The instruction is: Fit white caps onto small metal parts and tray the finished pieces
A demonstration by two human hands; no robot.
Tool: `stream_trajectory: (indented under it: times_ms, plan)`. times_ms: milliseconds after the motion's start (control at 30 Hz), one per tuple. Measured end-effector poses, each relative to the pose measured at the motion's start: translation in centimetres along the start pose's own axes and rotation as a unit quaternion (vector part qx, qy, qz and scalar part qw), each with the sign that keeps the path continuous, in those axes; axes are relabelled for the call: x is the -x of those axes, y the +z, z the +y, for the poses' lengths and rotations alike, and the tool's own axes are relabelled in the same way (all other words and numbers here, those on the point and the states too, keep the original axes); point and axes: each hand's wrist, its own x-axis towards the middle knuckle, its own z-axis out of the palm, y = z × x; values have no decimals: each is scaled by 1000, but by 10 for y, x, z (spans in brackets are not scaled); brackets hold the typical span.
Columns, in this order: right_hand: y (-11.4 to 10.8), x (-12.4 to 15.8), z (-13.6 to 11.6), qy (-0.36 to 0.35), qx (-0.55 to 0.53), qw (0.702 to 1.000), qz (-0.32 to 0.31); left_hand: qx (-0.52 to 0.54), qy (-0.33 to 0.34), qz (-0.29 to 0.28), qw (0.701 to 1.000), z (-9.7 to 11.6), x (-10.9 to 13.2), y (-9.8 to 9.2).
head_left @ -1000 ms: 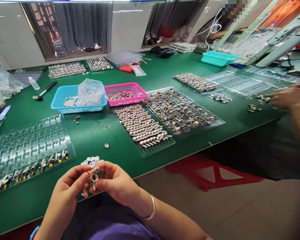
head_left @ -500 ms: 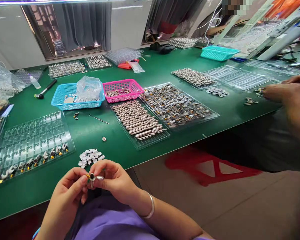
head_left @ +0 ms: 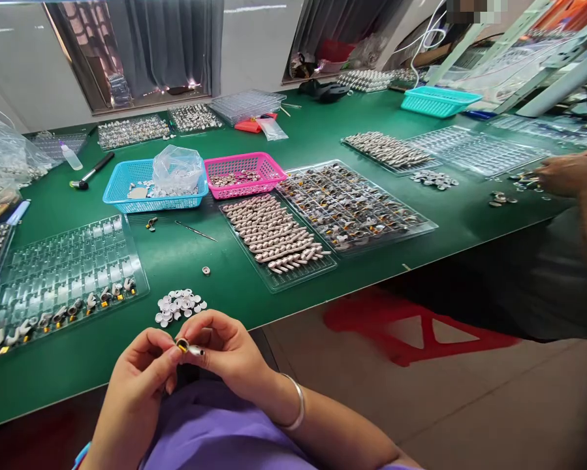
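Note:
Close to my body, over the table's front edge, my two hands meet at a small silvery-white earbud shell (head_left: pixel 194 350). Its stem points right and its round opening faces up, with a yellow strip (head_left: pixel 182 346) showing inside. My right hand (head_left: pixel 229 349) is closed, pinching the shell between thumb and fingers. Thumb and forefinger of my left hand (head_left: pixel 149 362) press together at the left rim of the opening. The left fingertips hide part of the shell. Just beyond my hands lies a pile of small white caps (head_left: pixel 179 305).
At left, a clear tray (head_left: pixel 72 261) carries a front row of shells with yellow strips. Trays of stems (head_left: pixel 276 235) and assembled pieces (head_left: pixel 356 202) lie right. Behind stand a blue basket (head_left: pixel 119 202) and a pink basket (head_left: pixel 244 190). A co-worker's hand (head_left: pixel 567 175) works far right.
The yellow strip stuck out left of the shell's opening before; now it shows inside the opening. My left fingertips have come up against the rim. The view has shifted slightly.

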Motion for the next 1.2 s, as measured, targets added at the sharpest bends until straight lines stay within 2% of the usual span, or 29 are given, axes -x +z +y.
stream_trajectory:
  times_ms: [267, 500, 800, 900, 1033, 1100, 1200]
  plan:
    - [-3, 2, 0, -11, 40, 999, -9, -71, 57, 29, 995, -1, 2, 3]
    - [-5, 4, 0, -71, 112, 991, -13, -113, 93, 26, 989, 2, 4, 2]
    - [-2, 8, 2, -136, 178, 975, 1, -140, 94, 29, 985, 0, 8, 6]
    - [-3, 9, 2, -170, 220, 961, -1, -195, 123, 32, 972, 1, 11, 8]
    - [-8, 9, -2, -229, 315, 921, -12, -262, 165, 22, 951, 0, 11, 2]
    - [-9, 8, -7, -235, 351, 906, -30, -277, 169, 2, 946, 0, 8, -5]
    - [-11, 6, -19, -220, 362, 902, -80, -283, 166, -44, 944, 1, 2, -15]
